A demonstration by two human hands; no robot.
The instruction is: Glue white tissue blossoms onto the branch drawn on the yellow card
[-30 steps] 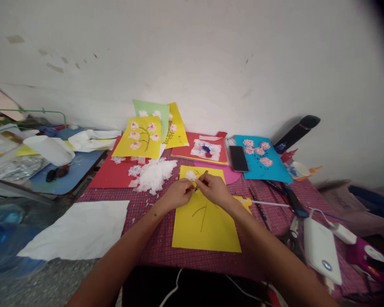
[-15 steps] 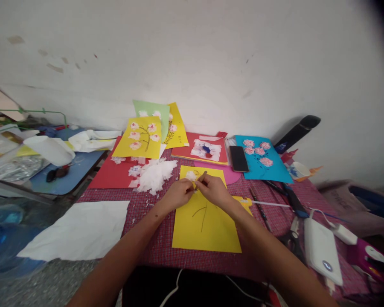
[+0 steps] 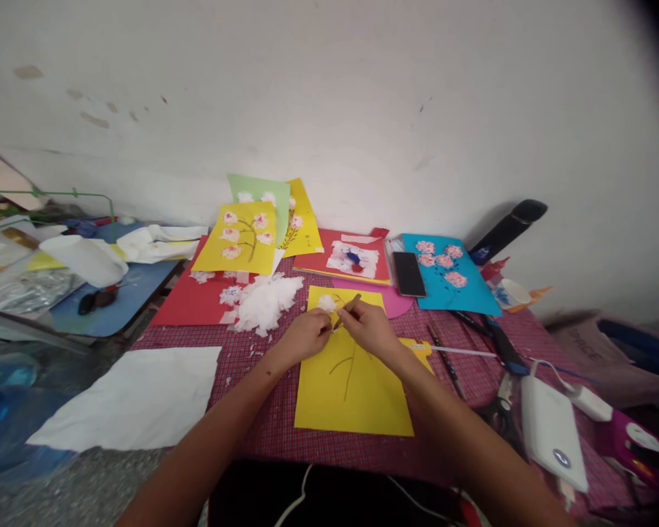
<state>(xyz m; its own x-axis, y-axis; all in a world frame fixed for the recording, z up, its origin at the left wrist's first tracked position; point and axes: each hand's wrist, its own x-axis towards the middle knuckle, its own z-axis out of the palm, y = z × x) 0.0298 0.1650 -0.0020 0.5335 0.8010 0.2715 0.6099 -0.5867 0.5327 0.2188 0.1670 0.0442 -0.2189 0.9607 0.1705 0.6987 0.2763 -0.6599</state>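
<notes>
A yellow sheet [image 3: 351,402] with a drawn dark branch lies in front of me, and one white tissue flower [image 3: 327,303] sits near its top. Over the sheet's upper half, my left hand [image 3: 306,335] is closed in a pinch at a tiny white piece of tissue paper [image 3: 336,327], mostly hidden by the fingers. My right hand [image 3: 370,328], close beside it, grips a short brown stick [image 3: 352,302] whose lower end points at the left fingertips. Left of the sheet is a heap of white tissue pieces [image 3: 266,301].
Flower pictures lean at the back, one yellow [image 3: 211,252], one blue [image 3: 472,289]. A phone [image 3: 408,274] lies beside the blue one. To the right are scissors [image 3: 499,413] and a white power bank [image 3: 553,432]. A white paper sheet [image 3: 137,395] overhangs the left edge.
The brown stick in my right hand has tilted and shows more of its length. Both hands stay almost in place, fingertips still close together.
</notes>
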